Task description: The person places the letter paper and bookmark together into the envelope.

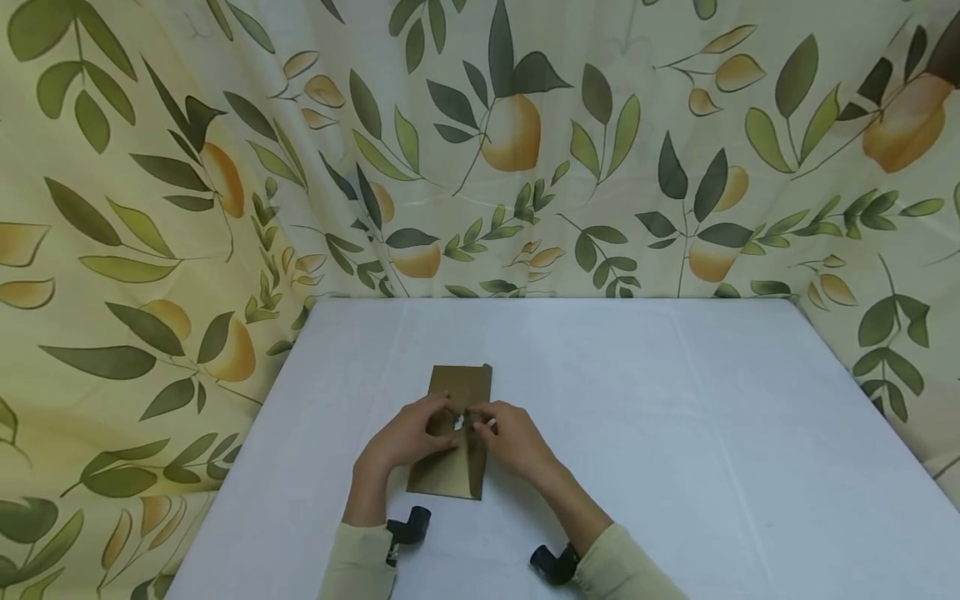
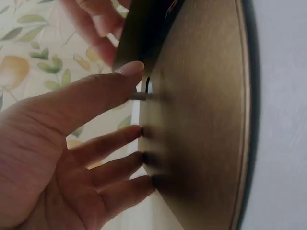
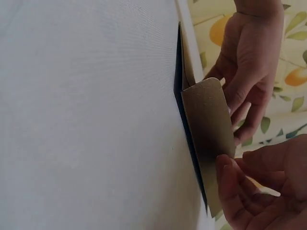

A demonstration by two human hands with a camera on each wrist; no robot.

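Note:
A gold-brown folding case (image 1: pixel 442 479) with dark edges lies lengthwise on the white table. One long flap (image 3: pixel 206 115) stands raised along its right side. My left hand (image 1: pixel 408 433) rests on the case from the left, thumb and fingers spread apart. In the left wrist view the left fingertips (image 2: pixel 136 132) touch the gold panel (image 2: pixel 201 115). My right hand (image 1: pixel 513 437) pinches the raised flap's edge between thumb and fingers. Between the hands shows a small whitish spot (image 1: pixel 459 422), too small to identify. The case's inside is mostly hidden.
The white table (image 1: pixel 637 417) stretches away on both sides of the case. Behind and to the left hangs a leaf-and-fruit patterned curtain (image 1: pixel 300 167). Black wrist devices (image 1: pixel 411 527) sit at the sleeve cuffs.

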